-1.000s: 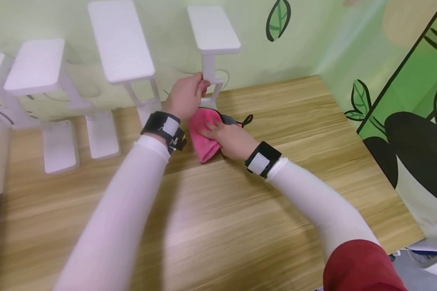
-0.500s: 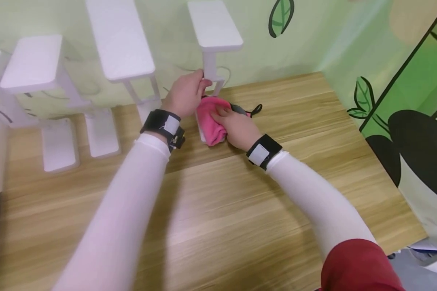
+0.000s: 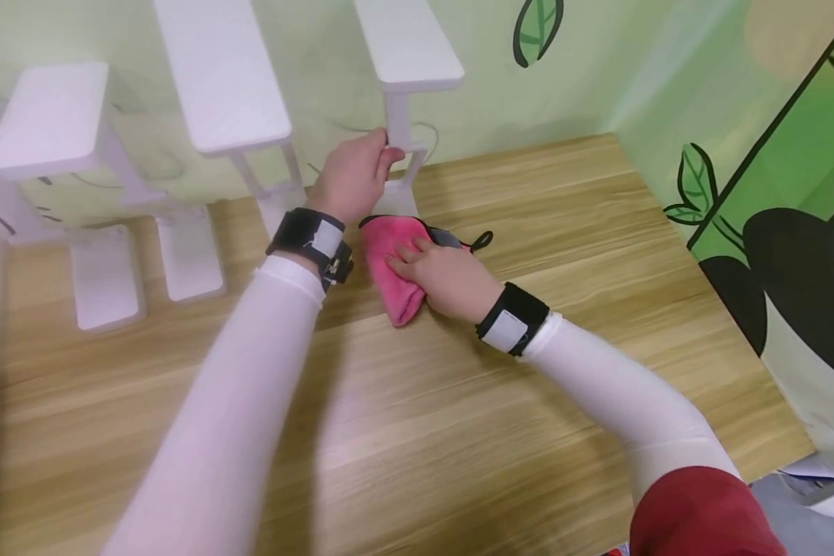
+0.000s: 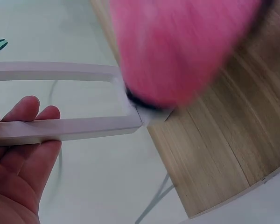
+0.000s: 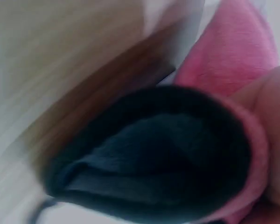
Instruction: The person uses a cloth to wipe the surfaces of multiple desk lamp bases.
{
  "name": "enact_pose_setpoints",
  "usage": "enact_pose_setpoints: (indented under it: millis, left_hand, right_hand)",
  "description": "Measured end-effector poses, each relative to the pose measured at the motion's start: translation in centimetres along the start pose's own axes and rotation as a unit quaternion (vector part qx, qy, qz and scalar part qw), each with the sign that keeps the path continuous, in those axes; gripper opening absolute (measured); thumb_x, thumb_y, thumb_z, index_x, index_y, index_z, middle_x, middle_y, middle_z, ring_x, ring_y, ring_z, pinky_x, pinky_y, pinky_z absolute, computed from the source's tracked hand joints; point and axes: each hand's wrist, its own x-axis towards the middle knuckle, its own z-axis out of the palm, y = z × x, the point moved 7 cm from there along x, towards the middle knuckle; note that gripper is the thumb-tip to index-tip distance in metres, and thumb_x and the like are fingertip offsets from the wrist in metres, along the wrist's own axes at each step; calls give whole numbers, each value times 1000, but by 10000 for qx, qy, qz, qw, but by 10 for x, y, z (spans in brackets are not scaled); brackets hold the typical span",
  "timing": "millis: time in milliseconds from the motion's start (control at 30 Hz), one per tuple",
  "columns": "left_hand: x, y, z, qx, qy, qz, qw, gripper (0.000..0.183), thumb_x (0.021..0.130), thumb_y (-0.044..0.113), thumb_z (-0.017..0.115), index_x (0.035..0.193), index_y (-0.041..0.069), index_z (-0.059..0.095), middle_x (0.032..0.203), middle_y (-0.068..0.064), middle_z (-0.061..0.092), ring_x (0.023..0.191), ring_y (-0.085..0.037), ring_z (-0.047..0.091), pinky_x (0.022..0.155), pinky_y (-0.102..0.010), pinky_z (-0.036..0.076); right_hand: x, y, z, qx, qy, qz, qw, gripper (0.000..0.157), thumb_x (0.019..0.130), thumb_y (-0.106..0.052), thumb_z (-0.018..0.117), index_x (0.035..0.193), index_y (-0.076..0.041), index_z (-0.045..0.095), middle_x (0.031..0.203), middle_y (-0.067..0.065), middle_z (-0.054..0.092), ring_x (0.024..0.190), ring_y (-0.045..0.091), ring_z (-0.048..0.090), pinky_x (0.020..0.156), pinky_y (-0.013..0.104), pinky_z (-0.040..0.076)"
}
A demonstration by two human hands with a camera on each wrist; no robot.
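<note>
A pink cloth (image 3: 389, 247) with dark grey backing, black edging and a small loop lies over the front of a white stand's base (image 3: 396, 202). My right hand (image 3: 453, 281) holds the cloth, its fingers spread over the pink side. In the right wrist view the grey inner side of the cloth (image 5: 154, 154) bulges in a fold beside the hand. My left hand (image 3: 350, 176) grips the upright frame of that white stand (image 3: 410, 46). The left wrist view shows its fingers curled round one white bar (image 4: 93, 128), with the cloth blurred near the frame's lower end.
More white stands (image 3: 225, 77) with flat tops and low bases (image 3: 107, 278) line the wall on the left. Thin cables run behind them. The wooden table (image 3: 459, 432) ends at a painted wall (image 3: 792, 255) on the right.
My right hand slid the cloth back toward the wall over the base, then forward again toward me, uncovering the rear of the base. My left hand keeps its grip on the frame.
</note>
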Motion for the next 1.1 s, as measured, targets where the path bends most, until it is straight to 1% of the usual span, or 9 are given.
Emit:
enact_pose_setpoints:
  millis: [100,167,300,467,600,733,833,967,1100]
  left_hand:
    - [-1,2,2,-46,-31,-16,10000,35,116,33,47,127,3,61,83,-10,50,77,-28,52,70,-37,41]
    - [0,3,3,-116,-75,-50,9999,35,115,33,47,128,4,61,84,-10,50,77,-28,53,69,-37,41]
    - [2,5,6,-83,-104,-70,9999,35,116,35,46,127,4,60,90,-12,57,83,-29,58,74,-39,45]
    - [5,7,7,-18,-109,-22,9999,35,116,35,47,125,3,60,92,-13,59,88,-31,60,77,-40,47]
    - [5,5,7,-1,-158,-88,9998,35,116,35,44,121,3,58,86,-10,53,82,-28,57,71,-38,45]
    - [3,4,7,71,-170,-110,9998,37,116,36,42,117,2,57,85,-10,51,79,-28,56,69,-37,44]
    - [3,5,6,107,-132,-78,9998,36,117,34,42,117,2,58,86,-10,53,80,-28,56,69,-38,44]
    - [4,6,5,152,-49,-89,9998,36,116,34,43,118,2,59,87,-12,56,81,-30,57,70,-39,45]
    - [4,8,6,137,-52,-82,9999,35,115,34,48,119,2,59,83,-12,53,82,-32,58,72,-39,44]
  right_hand:
    - [19,10,3,586,-41,-98,9982,66,92,8,61,155,-15,59,161,12,52,145,34,51,103,45,54]
    - [30,21,4,909,20,-113,9958,67,94,7,63,156,-15,56,163,11,48,151,33,44,113,44,47]
    - [43,44,7,1243,195,162,9919,72,94,10,61,161,-14,49,168,11,41,158,33,32,125,43,31]
    - [33,67,12,1381,203,670,9879,80,89,17,53,163,-14,44,171,13,35,160,34,26,128,43,25]
    - [13,74,14,1257,92,940,9876,74,94,13,51,163,-13,44,169,17,37,158,36,31,124,47,33]
    - [-11,65,12,882,-147,1001,9910,72,94,11,56,161,-14,48,165,18,43,154,37,39,103,51,54]
    - [-23,47,8,536,-313,724,9954,68,93,9,61,157,-13,54,161,17,49,151,36,43,94,51,59]
    - [-22,20,0,240,-360,85,9990,63,91,8,63,152,-11,61,158,16,54,149,37,46,101,51,56]
    - [-3,17,-2,734,-370,-122,9965,67,91,11,57,152,-15,61,159,11,53,151,36,44,108,48,52]
